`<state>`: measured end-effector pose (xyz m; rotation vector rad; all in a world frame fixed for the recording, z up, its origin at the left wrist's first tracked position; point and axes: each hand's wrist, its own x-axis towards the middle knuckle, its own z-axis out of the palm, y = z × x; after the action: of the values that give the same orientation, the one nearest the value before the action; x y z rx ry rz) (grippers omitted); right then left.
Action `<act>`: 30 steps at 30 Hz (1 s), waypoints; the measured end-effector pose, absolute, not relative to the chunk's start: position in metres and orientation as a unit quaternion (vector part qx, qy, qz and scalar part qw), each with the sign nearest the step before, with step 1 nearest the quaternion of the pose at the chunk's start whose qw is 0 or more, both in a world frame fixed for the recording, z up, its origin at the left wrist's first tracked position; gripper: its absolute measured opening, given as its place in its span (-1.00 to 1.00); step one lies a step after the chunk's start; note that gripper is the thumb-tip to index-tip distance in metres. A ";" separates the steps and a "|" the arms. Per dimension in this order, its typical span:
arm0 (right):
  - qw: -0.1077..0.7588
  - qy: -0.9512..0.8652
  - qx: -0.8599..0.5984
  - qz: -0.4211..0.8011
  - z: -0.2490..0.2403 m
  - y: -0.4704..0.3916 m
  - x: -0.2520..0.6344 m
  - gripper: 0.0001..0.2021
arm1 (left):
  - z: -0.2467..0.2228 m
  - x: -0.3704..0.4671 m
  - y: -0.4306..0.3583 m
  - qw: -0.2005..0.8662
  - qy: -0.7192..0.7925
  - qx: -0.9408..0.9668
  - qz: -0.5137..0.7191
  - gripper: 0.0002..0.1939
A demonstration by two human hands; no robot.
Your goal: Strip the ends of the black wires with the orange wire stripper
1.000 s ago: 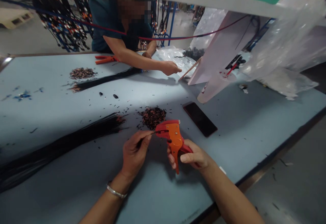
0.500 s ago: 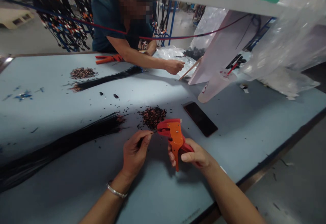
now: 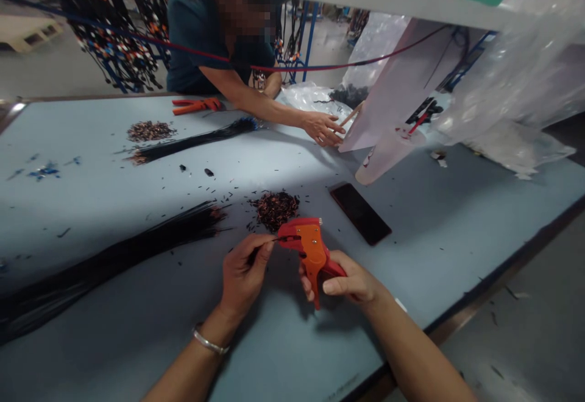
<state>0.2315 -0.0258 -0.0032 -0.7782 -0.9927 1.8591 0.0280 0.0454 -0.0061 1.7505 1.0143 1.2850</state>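
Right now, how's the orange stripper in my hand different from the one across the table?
The near wire stripper is gripped upright in the right hand, a wire fed into its head by the left hand. The far wire stripper lies flat, unheld, beside a co-worker's arm. Both are orange-red.

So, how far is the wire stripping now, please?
Done: a pile of stripped scraps lies on the table. In hand: the left hand feeds one thin black wire into the orange stripper, gripped by the right hand. Left: the large black wire bundle beside it; how many are stripped cannot be told.
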 end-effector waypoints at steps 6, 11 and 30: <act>0.421 -0.417 -0.312 0.743 -0.003 -0.025 0.231 -0.55 | -0.004 0.028 0.046 0.344 0.390 0.696 0.495 -0.90; 0.415 -0.418 -0.322 0.742 -0.003 -0.025 0.232 -0.54 | -0.004 0.027 0.046 0.319 0.388 0.712 0.491 -0.89; 0.414 -0.423 -0.383 0.709 -0.007 -0.027 0.225 -0.63 | -0.004 0.028 0.045 0.381 0.432 0.665 0.476 -0.84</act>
<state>0.2249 -0.0270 -0.0066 -0.9636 -1.0632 1.7820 0.0276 0.0450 -0.0043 1.6972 1.1020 1.2157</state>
